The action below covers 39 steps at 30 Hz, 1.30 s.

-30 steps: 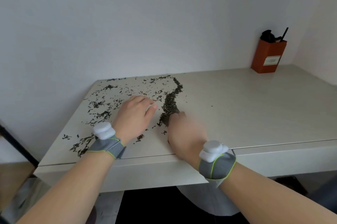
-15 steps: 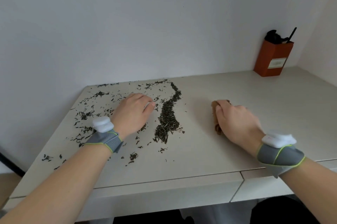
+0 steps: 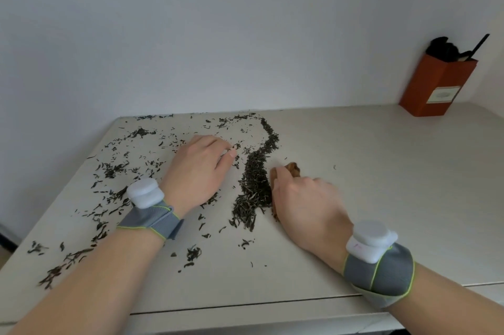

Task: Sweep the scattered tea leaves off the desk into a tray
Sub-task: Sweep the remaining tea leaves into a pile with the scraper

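Observation:
Dark tea leaves lie scattered over the left half of the pale desk [image 3: 381, 184]. A dense ridge of tea leaves [image 3: 255, 179] runs from the back edge toward me. My left hand [image 3: 197, 171] rests on the desk just left of the ridge, fingers loosely bent among loose leaves. My right hand [image 3: 305, 209] grips a brown wooden piece [image 3: 291, 169], mostly hidden under the fingers, pressed against the right side of the ridge. No tray is in view.
An orange-red box [image 3: 436, 86] with black items sticking out stands at the back right against the white wall. The desk's front edge runs below my wrists, with a drawer seam along it. Loose leaves [image 3: 68, 258] reach the front left corner.
My right hand with the brown piece has moved left from the open desk up against the leaf ridge. My left hand has stayed beside the ridge.

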Motion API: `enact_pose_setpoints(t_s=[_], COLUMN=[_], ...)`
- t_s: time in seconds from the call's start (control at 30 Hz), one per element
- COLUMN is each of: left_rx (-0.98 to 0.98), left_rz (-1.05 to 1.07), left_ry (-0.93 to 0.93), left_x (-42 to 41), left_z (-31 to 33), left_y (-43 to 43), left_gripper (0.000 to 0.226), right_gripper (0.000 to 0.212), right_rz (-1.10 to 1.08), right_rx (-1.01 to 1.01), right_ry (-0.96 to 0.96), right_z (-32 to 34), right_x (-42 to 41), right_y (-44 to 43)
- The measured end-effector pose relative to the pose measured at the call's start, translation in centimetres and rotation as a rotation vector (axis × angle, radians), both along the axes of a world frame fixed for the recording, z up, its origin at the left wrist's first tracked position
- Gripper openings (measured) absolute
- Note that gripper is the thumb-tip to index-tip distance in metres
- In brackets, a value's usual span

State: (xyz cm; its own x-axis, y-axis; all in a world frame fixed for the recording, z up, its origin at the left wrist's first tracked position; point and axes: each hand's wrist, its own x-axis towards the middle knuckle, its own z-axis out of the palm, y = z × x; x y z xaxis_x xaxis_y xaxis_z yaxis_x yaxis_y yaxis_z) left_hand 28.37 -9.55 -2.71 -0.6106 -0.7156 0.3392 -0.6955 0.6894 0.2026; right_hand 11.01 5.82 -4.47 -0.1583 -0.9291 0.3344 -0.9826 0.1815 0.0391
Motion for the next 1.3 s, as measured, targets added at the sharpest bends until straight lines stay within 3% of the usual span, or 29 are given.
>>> enact_pose_setpoints(t_s=[0.2, 0.3, 0.47, 0.77, 1.17, 1.3], left_rx=[0.02, 0.028, 0.03, 0.018, 0.06, 0.052], left_rz=[-0.011, -0.01, -0.021, -0.031, -0.002, -0.006], left_ry=[0.034, 0.037, 0.041, 0.051, 0.054, 0.061], left_x=[-0.1, -0.1, 0.1, -0.2, 0.0, 0.1], left_z=[0.0, 0.0, 0.0, -0.4, -0.4, -0.4], left_y=[0.1, 0.2, 0.2, 0.1, -0.5, -0.6], left_gripper=[0.042, 0.042, 0.043, 0.044, 0.048, 0.047], right_gripper=[0.002, 0.018, 0.032, 0.038, 0.014, 0.015], right_rz=[0.079, 0.118, -0.008, -0.311, 0.076, 0.129], right_rx=[-0.05, -0.067, -0.118, 0.047, -0.089, -0.099], right_ry=[-0.006, -0.141, -0.245, -0.138, 0.074, 0.034], right_z=[0.1, 0.5, 1.7, 1.0, -0.2, -0.4], right_x=[2.3, 1.3, -4.4, -12.4, -2.2, -0.4], right_y=[-1.5, -1.3, -0.7, -0.7, -6.8, -7.9])
